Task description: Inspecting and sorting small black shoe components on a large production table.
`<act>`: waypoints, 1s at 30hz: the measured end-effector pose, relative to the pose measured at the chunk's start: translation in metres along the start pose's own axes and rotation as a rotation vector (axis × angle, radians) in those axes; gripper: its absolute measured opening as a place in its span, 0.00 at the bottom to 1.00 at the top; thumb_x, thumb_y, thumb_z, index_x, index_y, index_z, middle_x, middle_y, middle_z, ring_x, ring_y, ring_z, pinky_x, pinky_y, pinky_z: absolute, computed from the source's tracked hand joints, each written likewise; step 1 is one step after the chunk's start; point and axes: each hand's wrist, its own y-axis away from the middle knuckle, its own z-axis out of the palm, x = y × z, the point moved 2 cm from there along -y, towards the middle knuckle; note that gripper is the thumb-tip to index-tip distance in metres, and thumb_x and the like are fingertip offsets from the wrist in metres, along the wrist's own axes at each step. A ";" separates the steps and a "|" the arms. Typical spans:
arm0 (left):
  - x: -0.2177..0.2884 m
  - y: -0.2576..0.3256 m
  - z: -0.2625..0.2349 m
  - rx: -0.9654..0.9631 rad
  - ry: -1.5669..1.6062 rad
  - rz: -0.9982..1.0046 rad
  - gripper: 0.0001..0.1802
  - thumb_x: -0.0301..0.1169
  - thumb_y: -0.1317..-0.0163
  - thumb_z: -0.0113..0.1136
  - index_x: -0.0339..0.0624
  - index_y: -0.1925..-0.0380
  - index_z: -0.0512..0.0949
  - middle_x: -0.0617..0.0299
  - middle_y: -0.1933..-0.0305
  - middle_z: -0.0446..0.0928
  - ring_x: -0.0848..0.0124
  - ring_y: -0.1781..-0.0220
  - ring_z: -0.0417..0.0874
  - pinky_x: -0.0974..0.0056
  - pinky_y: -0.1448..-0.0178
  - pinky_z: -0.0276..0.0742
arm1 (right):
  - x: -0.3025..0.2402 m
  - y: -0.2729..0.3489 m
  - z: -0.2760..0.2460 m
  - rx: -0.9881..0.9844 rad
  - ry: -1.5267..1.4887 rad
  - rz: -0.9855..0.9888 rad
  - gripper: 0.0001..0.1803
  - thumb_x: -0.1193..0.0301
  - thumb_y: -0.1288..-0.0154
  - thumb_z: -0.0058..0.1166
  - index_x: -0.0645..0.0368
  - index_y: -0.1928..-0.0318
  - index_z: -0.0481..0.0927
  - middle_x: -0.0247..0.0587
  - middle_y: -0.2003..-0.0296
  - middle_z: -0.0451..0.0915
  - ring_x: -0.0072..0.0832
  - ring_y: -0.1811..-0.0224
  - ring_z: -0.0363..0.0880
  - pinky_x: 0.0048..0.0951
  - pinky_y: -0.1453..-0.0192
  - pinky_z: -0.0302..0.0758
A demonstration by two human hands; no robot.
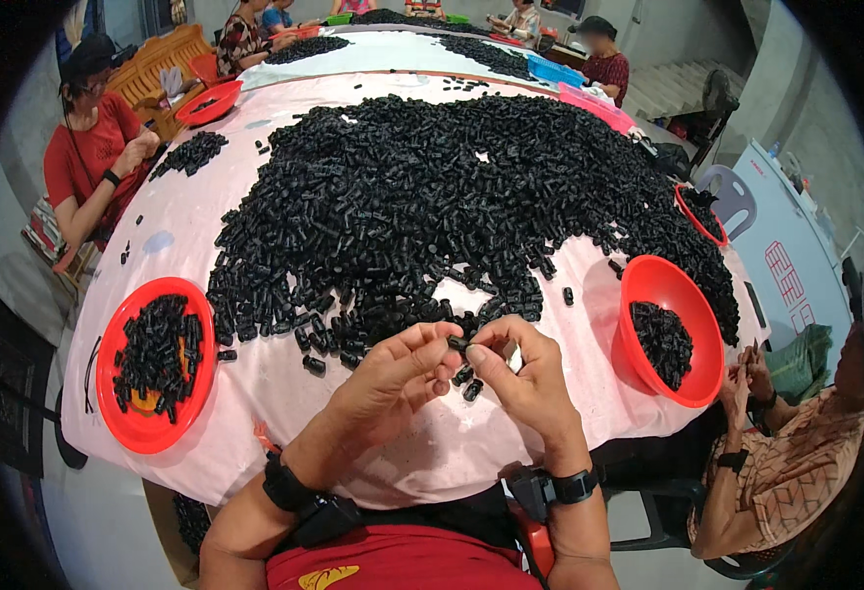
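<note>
1. The left hand (398, 379) and the right hand (518, 374) meet above the near edge of the counter (285, 379), which is covered with a pale pink cloth. The fingertips of both pinch one small black cylindrical plastic piece (459, 343) between them.

2. That piece sits at the spot where thumbs and forefingers come together, lifted just off the cloth. I cannot tell whether it is one part or two pressed together (it is too small to judge).

3. Both hands are closed on the piece, fingers curled inward. Each wrist wears a black band.

4. A few loose black pieces (472, 388) lie on the cloth just under the hands, partly hidden by the fingers.

5. Beyond the hands a great heap of small black plastic pieces (432, 197) spreads across most of the counter.

6. To the left, a shallow red plastic bowl (117, 408) holds a layer of the same black pieces; it rests near the counter's edge.

7. To the right, a second red plastic bowl (692, 339) stands tilted, with black pieces gathered in its lower part.

8. A person in a red shirt (88, 162) sits at the far left, hands together. A person in a patterned top (796, 462) sits at the right, beside the tilted bowl.
</note>
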 end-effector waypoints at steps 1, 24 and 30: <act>0.001 0.000 0.001 0.024 -0.046 0.046 0.16 0.31 0.32 0.58 0.41 0.46 0.73 0.70 0.62 0.76 0.82 0.62 0.75 0.75 0.56 0.72 | -0.001 0.000 0.001 0.007 -0.002 0.010 0.07 0.73 0.37 0.61 0.64 0.62 0.80 0.36 0.70 0.82 0.18 0.73 0.78 0.21 0.70 0.73; -0.008 0.000 -0.006 -0.134 -0.144 0.077 0.18 0.35 0.28 0.53 0.38 0.43 0.73 0.66 0.53 0.79 0.81 0.55 0.79 0.73 0.50 0.75 | 0.007 0.001 0.001 -0.077 0.362 -0.019 0.30 0.41 0.51 0.67 0.58 0.70 0.78 0.43 0.83 0.77 0.41 0.80 0.80 0.36 0.77 0.72; -0.008 0.000 -0.006 -0.119 -0.156 0.068 0.18 0.35 0.27 0.52 0.37 0.42 0.73 0.65 0.52 0.79 0.81 0.54 0.79 0.73 0.49 0.76 | 0.002 0.001 0.004 -0.081 0.427 -0.035 0.30 0.40 0.49 0.63 0.58 0.69 0.79 0.42 0.81 0.79 0.42 0.79 0.81 0.36 0.76 0.73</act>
